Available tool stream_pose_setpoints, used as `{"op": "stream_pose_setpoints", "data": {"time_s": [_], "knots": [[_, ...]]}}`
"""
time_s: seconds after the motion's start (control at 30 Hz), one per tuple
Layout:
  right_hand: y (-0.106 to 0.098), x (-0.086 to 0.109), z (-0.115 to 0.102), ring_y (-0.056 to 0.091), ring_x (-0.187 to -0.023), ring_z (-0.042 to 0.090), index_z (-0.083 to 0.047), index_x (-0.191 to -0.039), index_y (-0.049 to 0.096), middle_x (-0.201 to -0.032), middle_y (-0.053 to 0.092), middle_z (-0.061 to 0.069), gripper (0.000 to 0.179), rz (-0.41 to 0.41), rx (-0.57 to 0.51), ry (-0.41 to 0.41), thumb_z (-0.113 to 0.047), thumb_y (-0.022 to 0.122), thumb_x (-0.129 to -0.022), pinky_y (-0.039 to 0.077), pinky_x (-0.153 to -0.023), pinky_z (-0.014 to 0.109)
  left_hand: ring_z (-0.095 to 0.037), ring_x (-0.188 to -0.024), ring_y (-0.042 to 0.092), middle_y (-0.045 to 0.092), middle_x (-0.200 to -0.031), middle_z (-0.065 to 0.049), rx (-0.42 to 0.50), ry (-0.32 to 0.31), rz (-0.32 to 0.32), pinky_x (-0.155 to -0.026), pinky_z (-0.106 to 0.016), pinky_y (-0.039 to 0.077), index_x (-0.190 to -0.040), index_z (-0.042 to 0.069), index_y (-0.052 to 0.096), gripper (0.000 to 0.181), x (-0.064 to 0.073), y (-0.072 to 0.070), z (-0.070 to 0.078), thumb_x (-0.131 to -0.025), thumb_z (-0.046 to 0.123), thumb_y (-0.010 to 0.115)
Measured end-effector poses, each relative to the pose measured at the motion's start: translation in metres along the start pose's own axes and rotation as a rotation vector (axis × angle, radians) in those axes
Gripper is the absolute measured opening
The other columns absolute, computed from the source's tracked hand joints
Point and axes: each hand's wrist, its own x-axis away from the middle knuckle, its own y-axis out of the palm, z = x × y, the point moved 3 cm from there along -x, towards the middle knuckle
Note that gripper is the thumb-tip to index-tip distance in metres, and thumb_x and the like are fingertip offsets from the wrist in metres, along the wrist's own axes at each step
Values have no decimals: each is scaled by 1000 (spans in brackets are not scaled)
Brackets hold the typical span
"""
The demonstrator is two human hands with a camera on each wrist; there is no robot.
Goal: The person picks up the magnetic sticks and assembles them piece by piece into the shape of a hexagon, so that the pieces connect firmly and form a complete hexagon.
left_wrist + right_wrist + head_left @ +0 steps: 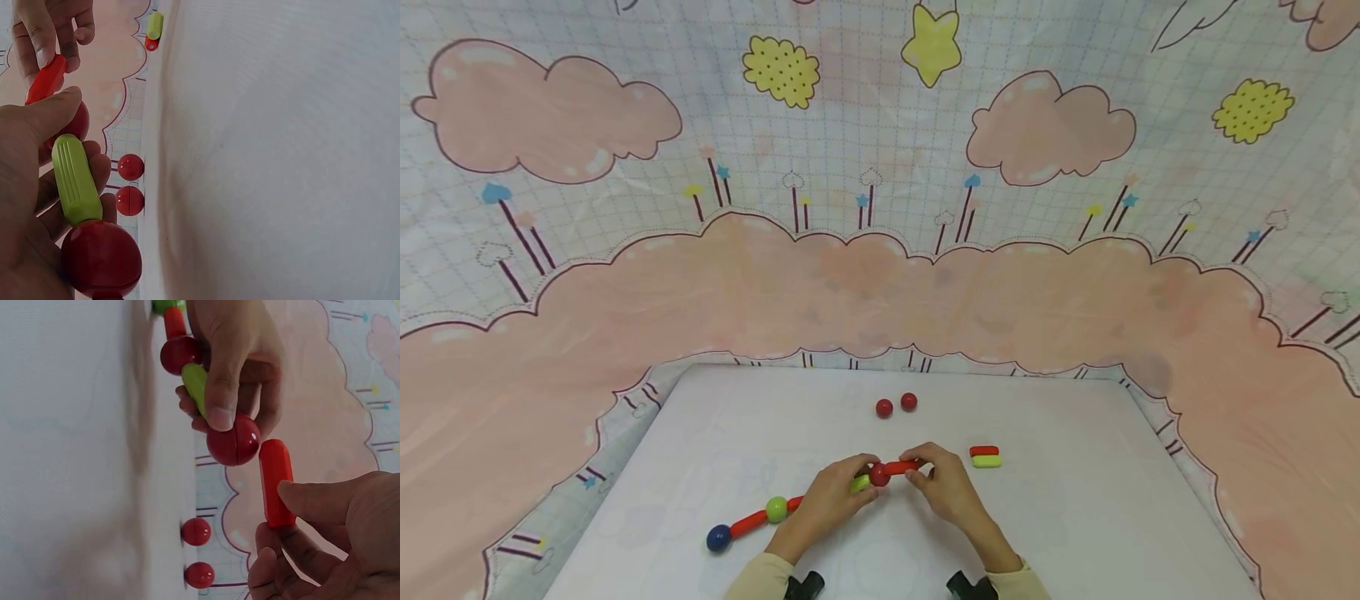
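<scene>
My left hand [837, 493] grips the near end of a chain of balls and rods, with the thumb over a red ball [233, 440] and the fingers around a yellow-green rod [76, 178]. Another red ball [102, 257] follows that rod, partly hidden by the hand in the head view. Beyond it the chain runs down left through a green ball [777, 509] and a red rod [748, 523] to a dark blue ball [718, 538]. My right hand [951, 487] pinches a loose-looking red rod [276, 481] between thumb and fingers, its tip right at the end ball.
Two red balls [884, 408] rest on the white table [1075, 517] beyond the hands. To the right, a red rod [984, 451] and a yellow-green rod [987, 461] lie side by side. A patterned cloth [880, 292] hangs behind the table.
</scene>
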Motion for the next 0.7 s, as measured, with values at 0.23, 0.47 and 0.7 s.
{"op": "stream_pose_setpoints", "data": {"time_s": [0.23, 0.47, 0.7], "knots": [[-5, 0, -1, 59, -91, 22, -15, -105, 72, -102, 69, 1, 20, 12, 13, 2, -7, 72, -87, 46, -69, 20, -10, -99, 62, 70, -111, 5, 1, -7, 6, -91, -39, 53, -125, 19, 61, 43, 0, 1, -1, -87, 34, 75], [-2, 1, 1, 60, -94, 22, -14, -103, 72, -103, 69, 1, 18, 13, 2, 11, -6, 72, -87, 48, -72, 20, -10, -98, 62, 70, -110, 5, -3, 7, 13, -90, -38, 53, -124, 19, 61, 42, 2, 0, 0, -87, 33, 74], [3, 1, 2, 59, -88, 18, -13, -102, 73, -100, 70, 1, 19, 23, 2, 1, -4, 73, -86, 48, -71, 19, -10, -98, 61, 69, -110, 6, 14, 6, 6, -90, -38, 54, -125, 16, 61, 43, 3, 2, -2, -86, 28, 76]]}}
